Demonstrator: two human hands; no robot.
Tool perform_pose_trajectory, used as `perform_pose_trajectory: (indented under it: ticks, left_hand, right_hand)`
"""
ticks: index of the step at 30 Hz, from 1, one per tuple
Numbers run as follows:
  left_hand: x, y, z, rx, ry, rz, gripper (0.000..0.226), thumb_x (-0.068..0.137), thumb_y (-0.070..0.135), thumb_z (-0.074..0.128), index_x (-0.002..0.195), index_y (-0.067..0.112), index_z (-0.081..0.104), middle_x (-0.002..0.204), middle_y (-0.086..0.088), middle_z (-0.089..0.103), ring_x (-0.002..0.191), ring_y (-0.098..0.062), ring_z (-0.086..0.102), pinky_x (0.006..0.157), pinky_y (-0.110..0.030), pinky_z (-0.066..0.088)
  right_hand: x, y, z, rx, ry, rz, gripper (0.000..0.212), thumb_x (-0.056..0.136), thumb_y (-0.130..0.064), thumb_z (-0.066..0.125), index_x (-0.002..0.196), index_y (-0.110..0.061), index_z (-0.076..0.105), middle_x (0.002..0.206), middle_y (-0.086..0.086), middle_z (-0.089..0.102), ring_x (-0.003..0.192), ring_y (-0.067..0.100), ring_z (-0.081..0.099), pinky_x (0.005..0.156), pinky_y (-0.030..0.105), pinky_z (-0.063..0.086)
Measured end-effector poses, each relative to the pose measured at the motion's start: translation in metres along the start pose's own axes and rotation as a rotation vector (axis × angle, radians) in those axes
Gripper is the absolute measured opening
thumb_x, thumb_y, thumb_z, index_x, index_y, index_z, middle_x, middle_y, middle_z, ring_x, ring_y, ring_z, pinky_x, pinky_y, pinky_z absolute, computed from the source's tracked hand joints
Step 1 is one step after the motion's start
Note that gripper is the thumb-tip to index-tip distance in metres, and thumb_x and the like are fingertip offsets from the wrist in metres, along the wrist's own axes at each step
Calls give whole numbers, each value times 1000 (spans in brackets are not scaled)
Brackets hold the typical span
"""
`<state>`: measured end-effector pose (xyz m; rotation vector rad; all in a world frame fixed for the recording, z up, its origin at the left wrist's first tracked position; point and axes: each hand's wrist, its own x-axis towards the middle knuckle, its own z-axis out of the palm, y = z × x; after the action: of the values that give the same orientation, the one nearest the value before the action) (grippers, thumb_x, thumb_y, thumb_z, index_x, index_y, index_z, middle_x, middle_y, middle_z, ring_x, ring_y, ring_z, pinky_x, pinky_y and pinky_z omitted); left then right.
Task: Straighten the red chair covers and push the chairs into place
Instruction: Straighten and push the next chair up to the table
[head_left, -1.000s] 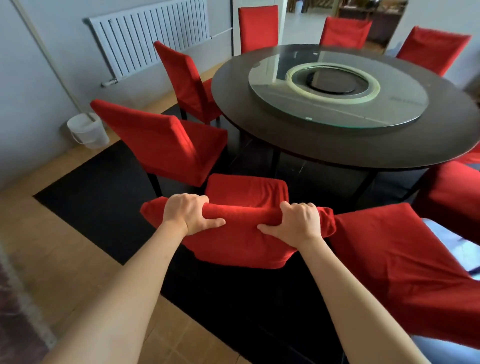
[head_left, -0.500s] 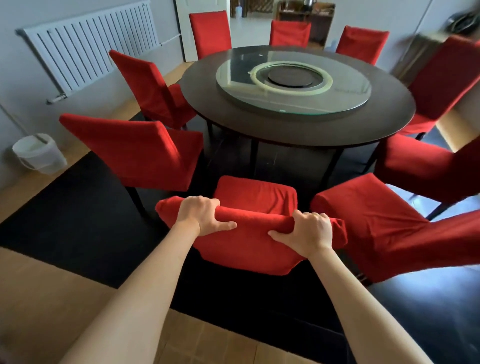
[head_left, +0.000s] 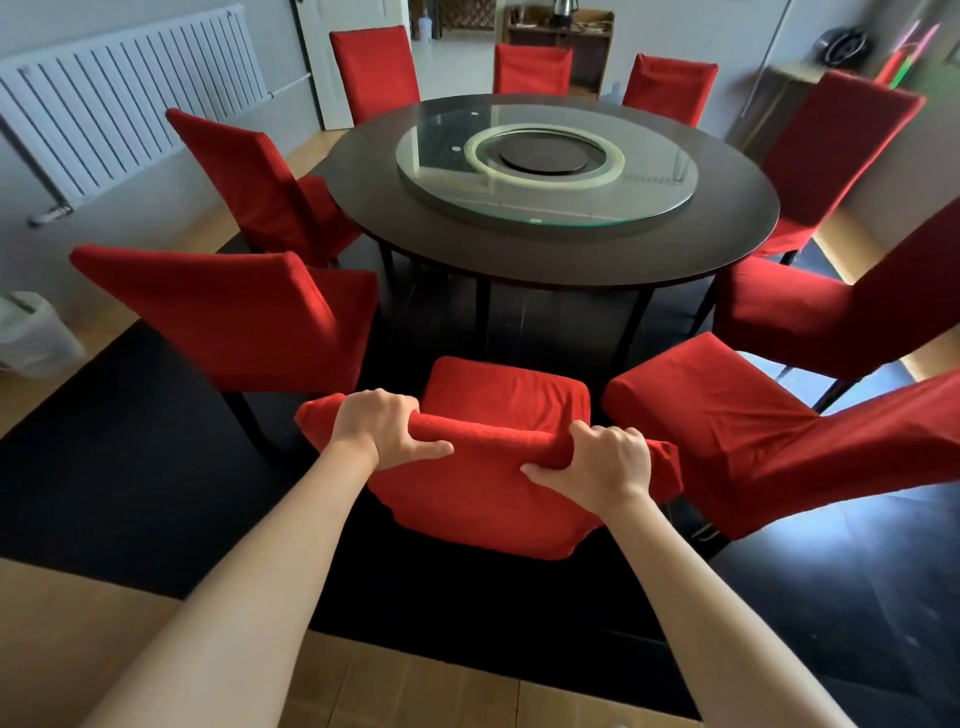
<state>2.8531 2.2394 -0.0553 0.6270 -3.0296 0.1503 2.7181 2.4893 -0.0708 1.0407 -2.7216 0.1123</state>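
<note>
- Two hands grip the top of the near chair: the left hand curls over the top edge toward its left end, thumb lying along the red cover at the back; the right hand clamps the edge toward the right end, thumb spread across the cover.
- Fabric is bunched into a roll along the top edge between the hands.
- That chair faces the round tabletop, its seat short of the rim, on a black rug.
- Just to its left stands a left chair turned at an angle; just to its right a right chair, also slanted, its seat nearly touching the near one.
- More red-covered chairs ring the far side.
- A glass turntable sits in the middle of the tabletop.
- A white radiator hangs on the left wall; a white bucket stands below it.
- No writing can be read.
</note>
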Motion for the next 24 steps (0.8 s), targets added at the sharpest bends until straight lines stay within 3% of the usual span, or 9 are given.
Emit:
perform_pose_trajectory:
  ticks: [7, 14, 18, 24]
  left_hand:
    - [15, -25, 1, 19, -15, -6, 83, 63, 89, 40, 108, 25, 65, 95, 4, 69, 90, -16, 64, 66, -24, 40]
    - [38, -34, 5, 12, 2, -13, 83, 62, 90, 40, 106, 25, 66, 93, 5, 69, 88, -16, 64, 66, -25, 40]
    - [50, -39, 8, 20, 11, -9, 83, 62, 90, 41, 106, 25, 67, 91, 5, 69, 87, -16, 65, 67, -26, 42]
    - [66, -48, 11, 14, 14, -4, 82, 62, 90, 41, 105, 26, 67, 92, 5, 70, 87, -17, 65, 67, -26, 40]
  right_hand:
    - [15, -21, 1, 46, 9, 6, 78, 52, -95, 22, 66, -21, 43, 56, -6, 57, 53, 16, 56, 67, 31, 38]
    - [41, -24, 5, -14, -6, -2, 79, 52, -95, 19, 67, -21, 44, 55, -9, 48, 53, 15, 55, 65, 29, 31]
    - [52, -25, 10, -23, 26, 0, 83, 53, -95, 21, 68, -19, 52, 58, -4, 59, 55, 17, 59, 64, 30, 31]
    - [66, -31, 13, -13, 46, 10, 81, 54, -93, 28, 65, -17, 53, 54, -3, 58, 52, 19, 58, 63, 31, 35]
